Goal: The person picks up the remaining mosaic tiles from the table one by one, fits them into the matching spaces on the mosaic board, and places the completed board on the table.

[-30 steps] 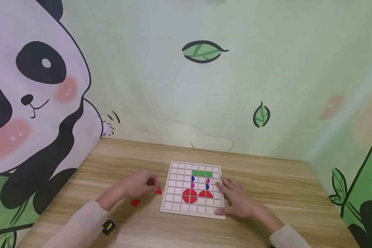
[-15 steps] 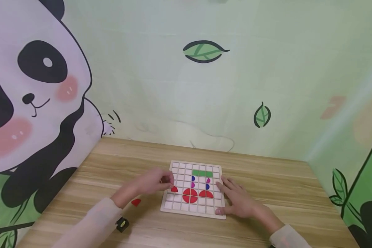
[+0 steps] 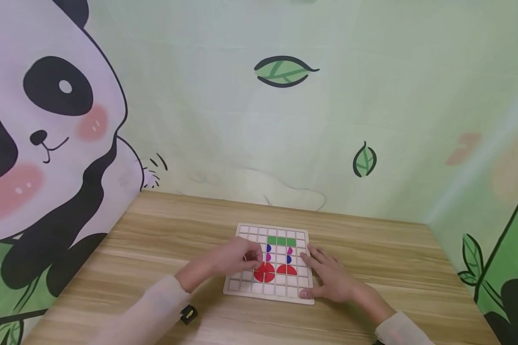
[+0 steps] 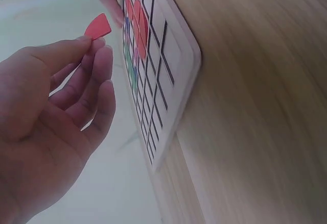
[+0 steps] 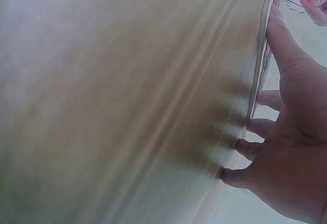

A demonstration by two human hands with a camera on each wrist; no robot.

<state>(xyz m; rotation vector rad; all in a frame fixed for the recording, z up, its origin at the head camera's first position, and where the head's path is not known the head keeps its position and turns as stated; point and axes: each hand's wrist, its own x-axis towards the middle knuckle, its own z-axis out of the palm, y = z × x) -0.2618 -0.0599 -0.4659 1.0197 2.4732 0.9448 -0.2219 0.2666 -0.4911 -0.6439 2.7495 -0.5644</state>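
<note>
In the left wrist view, my left hand [image 4: 61, 91] pinches a red quarter-circle piece [image 4: 98, 26] between thumb and fingertips, held off the board. The head view has this left hand [image 3: 235, 256] over the left half of a white square grid board [image 3: 245, 286], beside a red circle [image 3: 265, 274] made of quarter pieces. My right hand [image 3: 334, 278] rests at the board's right edge with fingers spread, thumb near the lower corner. A red half circle [image 3: 287, 270], a green strip [image 3: 281, 241] and small blue and magenta half circles lie on the grid.
The board lies on a wood-grain table [image 3: 164, 220]. A small black object [image 3: 189, 314] shows beside the left sleeve. Behind the table stands a pale green wall [image 3: 198, 96] with a panda and leaves printed on it.
My left hand has moved right with the red piece, from beside the board to over it near the red circle. Another red piece on the table is now hidden behind the left forearm.
</note>
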